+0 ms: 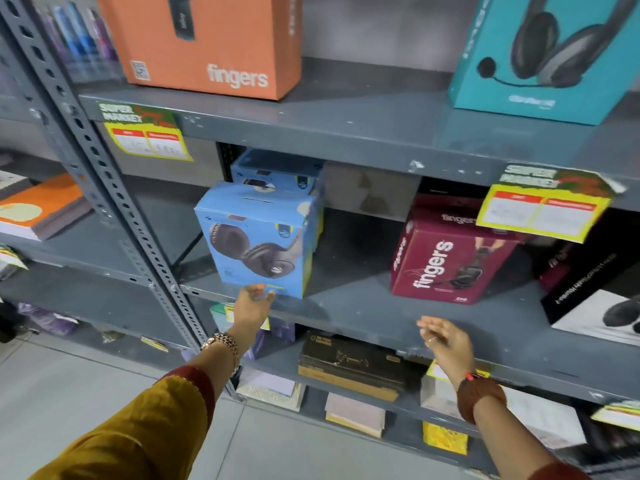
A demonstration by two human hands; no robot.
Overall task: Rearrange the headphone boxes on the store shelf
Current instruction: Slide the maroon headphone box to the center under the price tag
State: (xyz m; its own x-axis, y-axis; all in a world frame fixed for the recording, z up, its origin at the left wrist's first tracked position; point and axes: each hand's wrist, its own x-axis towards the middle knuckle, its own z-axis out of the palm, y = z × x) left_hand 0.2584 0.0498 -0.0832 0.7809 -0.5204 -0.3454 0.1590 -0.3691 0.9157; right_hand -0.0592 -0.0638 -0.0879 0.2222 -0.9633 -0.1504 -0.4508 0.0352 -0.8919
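Observation:
A light blue headphone box stands at the front left of the middle shelf. A second blue box sits right behind it. My left hand touches the front blue box at its bottom edge, fingers under the lower front corner. To the right on the same shelf stands a maroon "fingers" headphone box. My right hand hovers open below that box, in front of the shelf edge, holding nothing. A black-and-white headphone box sits at the far right.
On the top shelf stand an orange "fingers" box and a teal headset box. Yellow price tags hang from the shelf edges. The lower shelf holds a dark box and paper stacks. A perforated grey upright borders the left.

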